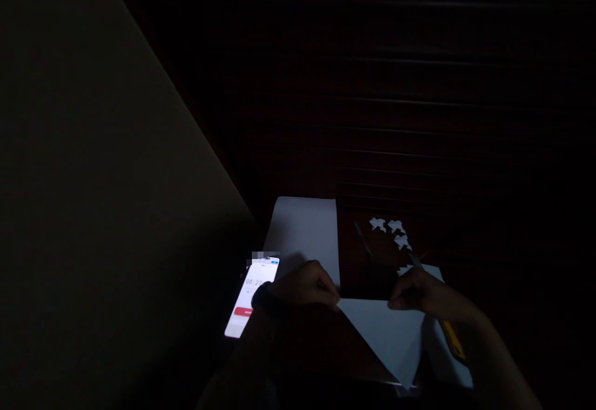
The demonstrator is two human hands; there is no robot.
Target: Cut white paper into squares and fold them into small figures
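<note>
In the head view, a white sheet of paper (384,326) hangs between my hands, its lower part narrowing to a point near the table's front edge. My left hand (310,282), with a dark band on the wrist, pinches its upper left corner. On the top edge further right, my right hand (428,295) grips the same paper between thumb and fingers. Partly hidden behind my right forearm lies a yellow-handled tool (454,341), over another white paper (447,360). Its metal end shows above my right hand; the exact kind is hard to tell in the dark.
A stack or sheet of white paper (305,227) lies at the back left. A lit phone (242,301) displays a running timer beside my left wrist. Several small folded or cut paper pieces (377,224) and a slim dark tool (362,238) lie behind my hands. The room is dim.
</note>
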